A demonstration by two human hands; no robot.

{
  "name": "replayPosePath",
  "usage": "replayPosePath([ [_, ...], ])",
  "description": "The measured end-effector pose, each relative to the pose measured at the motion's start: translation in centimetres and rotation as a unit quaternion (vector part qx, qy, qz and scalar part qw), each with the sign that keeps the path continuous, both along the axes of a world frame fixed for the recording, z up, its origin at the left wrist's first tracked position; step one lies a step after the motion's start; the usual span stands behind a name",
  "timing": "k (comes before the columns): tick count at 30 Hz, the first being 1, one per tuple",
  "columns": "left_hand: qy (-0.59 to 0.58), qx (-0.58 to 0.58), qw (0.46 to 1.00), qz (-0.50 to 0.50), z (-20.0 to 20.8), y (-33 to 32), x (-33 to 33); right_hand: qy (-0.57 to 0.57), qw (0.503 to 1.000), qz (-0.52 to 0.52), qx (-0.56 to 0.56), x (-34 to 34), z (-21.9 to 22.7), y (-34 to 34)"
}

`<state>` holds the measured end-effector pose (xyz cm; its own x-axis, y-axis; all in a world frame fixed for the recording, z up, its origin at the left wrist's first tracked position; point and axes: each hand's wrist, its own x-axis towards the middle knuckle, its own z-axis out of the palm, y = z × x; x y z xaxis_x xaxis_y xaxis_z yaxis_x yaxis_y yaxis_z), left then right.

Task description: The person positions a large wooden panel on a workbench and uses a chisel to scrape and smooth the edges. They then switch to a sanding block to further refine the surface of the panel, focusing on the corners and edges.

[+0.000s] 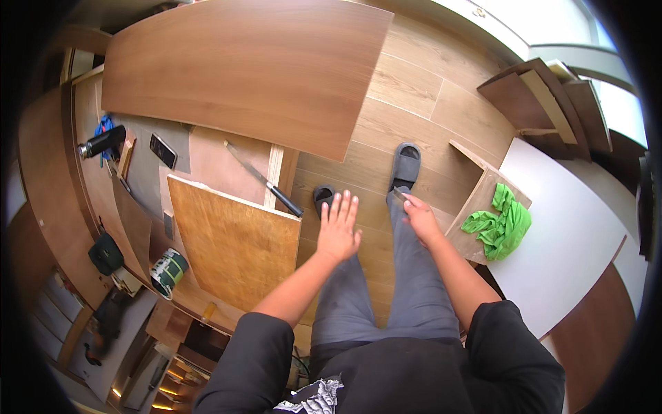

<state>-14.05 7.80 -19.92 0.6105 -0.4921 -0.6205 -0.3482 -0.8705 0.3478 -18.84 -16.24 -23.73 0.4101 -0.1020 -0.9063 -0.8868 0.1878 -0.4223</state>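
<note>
My left hand (337, 229) is open, its fingers stretched out above my left leg and beside the corner of an orange-brown wooden board (238, 241). It holds nothing. My right hand (421, 219) is closed in a pinch over my right shin. Between its thumb and fingers is a small thin flat piece (399, 196), greyish brown and too small to name. Left of my left hand, a tool with a long narrow blade and black handle (284, 200) lies across the board's far edge. Grey slippers (407, 165) are on my feet.
A large brown panel (241, 69) spans the far left. A phone (163, 150), a black flask (102, 141) and a stained green-and-white bucket (169, 270) are at the left. On the right, a green cloth (507, 224) lies on a wooden piece beside a white panel (565, 234); brown offcuts (545, 103) lean beyond.
</note>
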Motion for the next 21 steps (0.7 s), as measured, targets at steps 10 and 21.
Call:
replayPosePath([
  [10, 0.102, -0.013, 0.975, 0.196, 1.7, 5.7, -10.2, -0.100, 0.989, 0.078, 0.078, 12.6, 1.5, 14.5],
  [21, 0.076, -0.061, 0.946, 0.308, 1.1, 10.0, -12.8, -0.107, 0.982, 0.154, 0.035, 19.7, -1.5, 25.4],
])
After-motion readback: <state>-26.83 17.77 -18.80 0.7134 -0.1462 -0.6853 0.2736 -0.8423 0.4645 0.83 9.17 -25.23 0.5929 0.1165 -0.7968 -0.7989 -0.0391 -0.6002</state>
